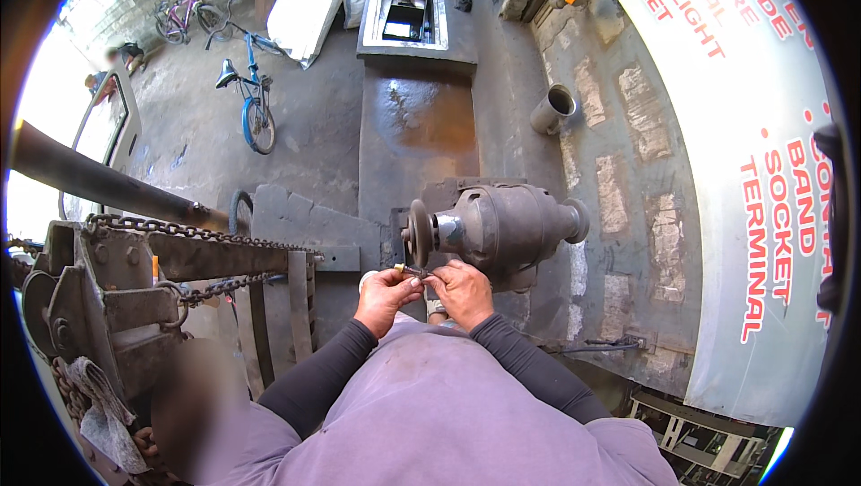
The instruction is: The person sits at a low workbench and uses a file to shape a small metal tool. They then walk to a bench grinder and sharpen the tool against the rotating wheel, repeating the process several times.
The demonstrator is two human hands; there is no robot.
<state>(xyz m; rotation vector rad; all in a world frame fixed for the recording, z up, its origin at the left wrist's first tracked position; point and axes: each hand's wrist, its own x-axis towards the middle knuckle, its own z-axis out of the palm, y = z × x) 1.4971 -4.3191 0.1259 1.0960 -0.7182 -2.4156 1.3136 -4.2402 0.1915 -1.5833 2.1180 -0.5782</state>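
Note:
In front of the bench grinder (pixel 511 228), both my hands come together below its left grinding wheel (pixel 418 233). My left hand (pixel 384 298) is closed, thumb and fingers pinching a small, thin dark piece with a yellowish end (pixel 411 269). From the other side, my right hand (pixel 462 293) closes its fingertips on the same piece. It lies just under the wheel's lower edge; whether it touches the wheel I cannot tell. My fingers hide part of it, so its kind does not show. A second wheel (pixel 578 221) sits at the grinder's right end.
At left stands a heavy metal frame (pixel 134 280) with chains (pixel 215 233). A metal basin (pixel 408 11) is set in a far ledge, near a blue bicycle (pixel 254 96). A short pipe (pixel 553 109) and a lettered white board (pixel 762 172) are at right.

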